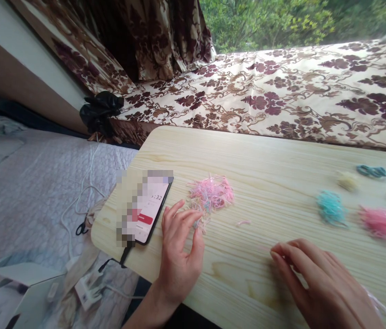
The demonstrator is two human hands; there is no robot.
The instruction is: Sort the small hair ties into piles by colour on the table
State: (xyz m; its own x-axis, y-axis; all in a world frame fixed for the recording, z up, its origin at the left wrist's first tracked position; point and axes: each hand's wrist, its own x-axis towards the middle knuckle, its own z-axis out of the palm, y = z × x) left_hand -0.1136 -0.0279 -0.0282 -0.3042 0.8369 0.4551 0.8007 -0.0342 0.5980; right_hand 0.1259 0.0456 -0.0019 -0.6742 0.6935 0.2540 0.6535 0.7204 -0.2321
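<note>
L grip [181, 249] apart nr pink pile [213, 192], R grip [319, 278] together, contents unclear, phone [150, 212] w/ ":32", rest pixelated

Looks like a bedroom in a home. Has a pale quilted bedspread [49, 169] spread across the left side, with a white power strip [88, 290] and white cables [82, 189] lying on top. Shows patterned floral curtains [182, 41] beside a window [282, 23], with leafy greenery [302, 18] outside. Includes a broad window ledge under matching floral cloth [264, 91], and, right against it, a rounded-corner wood-grain table [247, 169].
</note>
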